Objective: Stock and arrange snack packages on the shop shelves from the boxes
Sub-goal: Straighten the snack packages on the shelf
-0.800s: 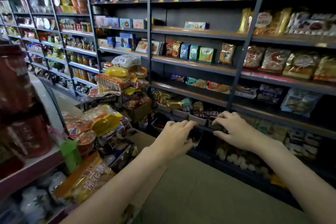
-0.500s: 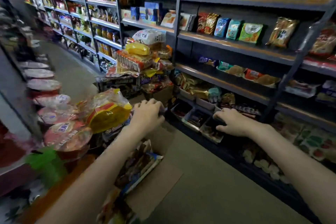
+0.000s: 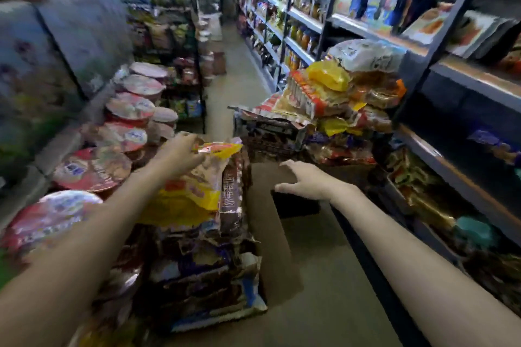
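Below, both hands reach over a snack-crammed cardboard box.

Yellow-red packet under left hand; red-white bowl lids left of it; brown flap below right hand.

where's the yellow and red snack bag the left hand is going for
In the head view, the yellow and red snack bag lies left of centre atop the packages in the open cardboard box, at the left hand fingertips, beside the round red-lidded bowls.
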`<state>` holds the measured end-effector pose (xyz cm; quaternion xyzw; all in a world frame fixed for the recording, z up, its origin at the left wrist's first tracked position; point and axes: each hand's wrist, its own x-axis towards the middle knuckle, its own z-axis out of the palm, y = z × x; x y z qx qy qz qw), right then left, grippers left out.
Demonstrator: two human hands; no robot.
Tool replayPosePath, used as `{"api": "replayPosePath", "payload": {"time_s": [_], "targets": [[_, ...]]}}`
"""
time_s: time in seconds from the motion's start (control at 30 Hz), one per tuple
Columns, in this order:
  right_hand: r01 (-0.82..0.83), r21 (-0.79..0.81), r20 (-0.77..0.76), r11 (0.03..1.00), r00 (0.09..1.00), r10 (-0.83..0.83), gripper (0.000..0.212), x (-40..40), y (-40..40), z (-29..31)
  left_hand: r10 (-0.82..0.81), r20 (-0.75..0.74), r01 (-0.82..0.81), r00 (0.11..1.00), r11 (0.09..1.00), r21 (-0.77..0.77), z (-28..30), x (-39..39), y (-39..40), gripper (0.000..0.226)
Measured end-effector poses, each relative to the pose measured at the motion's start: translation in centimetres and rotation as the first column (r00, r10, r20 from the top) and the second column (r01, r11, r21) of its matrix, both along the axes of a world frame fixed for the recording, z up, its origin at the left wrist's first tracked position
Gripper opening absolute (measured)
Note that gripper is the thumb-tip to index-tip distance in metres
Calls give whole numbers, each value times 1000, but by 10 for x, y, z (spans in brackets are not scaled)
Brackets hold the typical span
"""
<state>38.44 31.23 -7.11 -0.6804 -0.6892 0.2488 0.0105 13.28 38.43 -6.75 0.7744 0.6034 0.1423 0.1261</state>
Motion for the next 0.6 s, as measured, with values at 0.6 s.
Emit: {"api": "replayPosePath", "payload": {"time_s": [0.6], "targets": [[123,-326,-720,937,610,-331,30,-112,105,-66,524,117,-512,844,851,-116,-3,22,-23,39]]}}
